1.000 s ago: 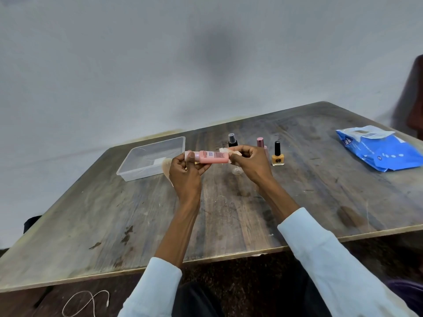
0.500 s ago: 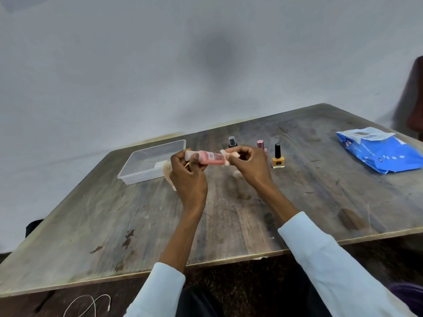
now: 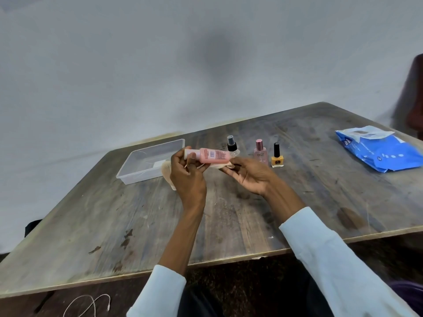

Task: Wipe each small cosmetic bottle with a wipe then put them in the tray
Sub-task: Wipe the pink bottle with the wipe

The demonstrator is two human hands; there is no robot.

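Clear tray (image 3: 128, 167) holds 1 white item (image 3: 159, 164).

Worn wooden table (image 3: 229, 216) (stained) against plain grey wall (image 3: 160, 65).

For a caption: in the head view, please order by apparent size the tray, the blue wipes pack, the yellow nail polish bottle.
1. tray and blue wipes pack: similar, unranked; the pack is cut off by the frame edge.
2. yellow nail polish bottle: clearly smallest.
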